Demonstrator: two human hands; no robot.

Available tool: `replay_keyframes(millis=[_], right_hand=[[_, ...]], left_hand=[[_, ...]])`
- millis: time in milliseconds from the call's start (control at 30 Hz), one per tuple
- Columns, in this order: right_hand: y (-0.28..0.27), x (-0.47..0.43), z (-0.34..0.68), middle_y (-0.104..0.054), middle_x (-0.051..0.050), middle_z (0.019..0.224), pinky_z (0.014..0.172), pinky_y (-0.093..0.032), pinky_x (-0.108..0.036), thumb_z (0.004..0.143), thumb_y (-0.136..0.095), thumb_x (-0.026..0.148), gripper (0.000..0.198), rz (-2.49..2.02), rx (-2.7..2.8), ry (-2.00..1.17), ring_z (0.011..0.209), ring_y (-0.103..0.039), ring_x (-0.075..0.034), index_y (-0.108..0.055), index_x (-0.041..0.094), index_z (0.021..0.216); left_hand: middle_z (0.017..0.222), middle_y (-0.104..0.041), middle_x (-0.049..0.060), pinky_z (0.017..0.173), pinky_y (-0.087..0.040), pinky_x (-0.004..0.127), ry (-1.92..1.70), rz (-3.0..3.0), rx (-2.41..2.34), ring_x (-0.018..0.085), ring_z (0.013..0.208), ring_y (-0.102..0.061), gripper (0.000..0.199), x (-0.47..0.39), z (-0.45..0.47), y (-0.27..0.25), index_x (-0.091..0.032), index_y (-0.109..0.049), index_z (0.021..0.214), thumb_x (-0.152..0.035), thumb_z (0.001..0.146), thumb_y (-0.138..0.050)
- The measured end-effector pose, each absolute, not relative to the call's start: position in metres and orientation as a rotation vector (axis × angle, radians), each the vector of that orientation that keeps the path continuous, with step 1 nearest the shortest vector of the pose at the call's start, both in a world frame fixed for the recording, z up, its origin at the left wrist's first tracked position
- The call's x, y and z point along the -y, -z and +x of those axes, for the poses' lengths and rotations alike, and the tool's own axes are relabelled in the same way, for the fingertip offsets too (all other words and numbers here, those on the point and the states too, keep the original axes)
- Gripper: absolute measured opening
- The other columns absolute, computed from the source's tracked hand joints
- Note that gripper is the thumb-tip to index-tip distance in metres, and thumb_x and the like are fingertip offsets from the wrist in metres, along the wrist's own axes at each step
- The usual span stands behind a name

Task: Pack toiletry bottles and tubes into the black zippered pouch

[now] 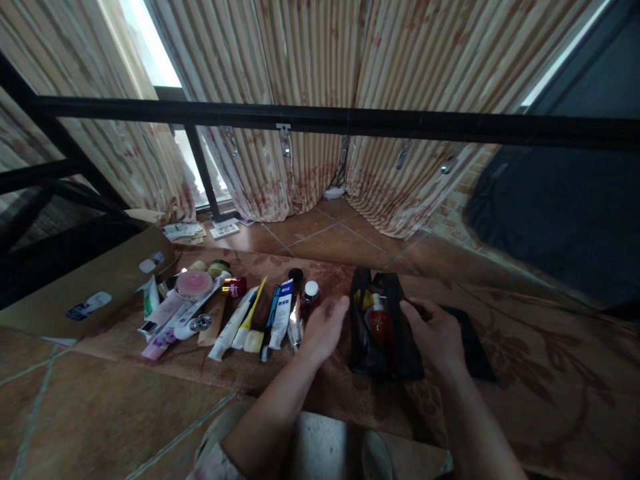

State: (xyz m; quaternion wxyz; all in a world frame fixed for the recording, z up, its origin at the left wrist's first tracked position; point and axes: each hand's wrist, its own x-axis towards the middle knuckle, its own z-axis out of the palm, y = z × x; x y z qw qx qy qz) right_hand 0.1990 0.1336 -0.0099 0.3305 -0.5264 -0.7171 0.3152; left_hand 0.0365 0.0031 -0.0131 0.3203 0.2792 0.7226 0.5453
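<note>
A black toiletry bag lies unzipped on the patterned brown cloth in front of me. Inside it are a red bottle with a pale top and something yellow. My left hand is beside the bag's left wall, fingers stretched out and holding nothing. At the opposite side, my right hand has its thumb on the bag's rim, with the fingers bent around the edge. Left of the bag lie a dark bottle with a white cap, a white-and-blue tube and a yellow toothbrush.
More tubes, a pink round container and a red jar cluster at the left, near a cardboard box. A flat black item lies right of the bag. A black metal rail crosses before striped curtains.
</note>
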Motion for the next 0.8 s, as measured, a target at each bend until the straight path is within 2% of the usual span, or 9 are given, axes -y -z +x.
replay_keyframes(millis=[100,200,233,300,367,433,600,800], right_hand=[[0.006,-0.132,0.200,-0.073,-0.010,0.079,0.064,-0.047,-0.032,0.080,-0.054,0.054,0.044,-1.317,1.823,-0.841,0.070,-0.066,-0.024,-0.072,0.015,0.092],[0.001,-0.133,0.200,-0.072,-0.010,0.076,0.064,-0.046,-0.031,0.081,-0.051,0.056,0.047,-1.299,1.771,-0.802,0.069,-0.065,-0.023,-0.072,0.014,0.087],[0.000,-0.133,0.200,-0.072,-0.009,0.075,0.064,-0.045,-0.031,0.081,-0.050,0.056,0.048,-1.306,1.759,-0.785,0.069,-0.065,-0.023,-0.072,0.014,0.086],[0.000,-0.135,0.200,-0.072,-0.009,0.074,0.063,-0.045,-0.031,0.081,-0.051,0.056,0.047,-1.312,1.732,-0.773,0.067,-0.064,-0.023,-0.071,0.014,0.084],[0.002,-0.137,0.200,-0.072,-0.009,0.075,0.063,-0.045,-0.031,0.080,-0.053,0.055,0.044,-1.298,1.699,-0.801,0.067,-0.064,-0.022,-0.072,0.015,0.085],[0.004,-0.138,0.199,-0.073,-0.010,0.077,0.065,-0.047,-0.031,0.078,-0.055,0.052,0.042,-1.272,1.670,-0.832,0.070,-0.065,-0.023,-0.072,0.014,0.086],[0.004,-0.137,0.199,-0.074,-0.011,0.084,0.071,-0.049,-0.033,0.077,-0.058,0.047,0.038,-1.263,1.648,-0.842,0.075,-0.067,-0.023,-0.072,0.014,0.090],[0.003,-0.140,0.205,-0.074,-0.011,0.082,0.069,-0.049,-0.033,0.077,-0.058,0.045,0.037,-1.259,1.693,-0.817,0.072,-0.067,-0.023,-0.073,0.014,0.092]], left_hand=[[0.092,-0.072,0.008,0.073,-0.053,0.030,-1.672,0.592,-2.039,0.020,0.080,-0.068,0.032,0.006,0.002,0.006,-0.015,-0.066,0.095,-0.037,0.083,-0.047],[0.083,-0.071,0.007,0.069,-0.051,0.029,-1.748,0.542,-2.396,0.020,0.076,-0.067,0.024,0.023,-0.035,-0.003,-0.016,-0.065,0.088,-0.025,0.077,-0.046],[0.082,-0.071,0.008,0.070,-0.051,0.031,-1.595,0.581,-2.582,0.023,0.078,-0.067,0.023,0.028,-0.045,-0.004,-0.016,-0.065,0.086,-0.024,0.076,-0.047],[0.087,-0.071,0.013,0.077,-0.049,0.039,-0.978,0.688,-2.891,0.031,0.088,-0.067,0.022,0.038,-0.060,-0.004,-0.016,-0.066,0.088,-0.023,0.077,-0.048],[0.093,-0.071,0.017,0.079,-0.048,0.042,-0.416,0.833,-2.849,0.035,0.094,-0.066,0.024,0.042,-0.066,0.000,-0.016,-0.066,0.088,-0.019,0.080,-0.044],[0.103,-0.069,0.019,0.080,-0.048,0.042,-0.129,0.923,-2.758,0.036,0.100,-0.065,0.029,0.041,-0.065,0.005,-0.015,-0.066,0.094,-0.013,0.081,-0.040],[0.113,-0.065,0.023,0.081,-0.049,0.044,-0.009,0.937,-2.731,0.037,0.106,-0.063,0.035,0.032,-0.057,0.014,-0.009,-0.062,0.107,-0.010,0.082,-0.038],[0.109,-0.066,0.028,0.081,-0.049,0.044,-0.023,0.857,-2.748,0.038,0.106,-0.063,0.036,0.034,-0.059,0.017,-0.003,-0.059,0.111,-0.012,0.083,-0.039]])
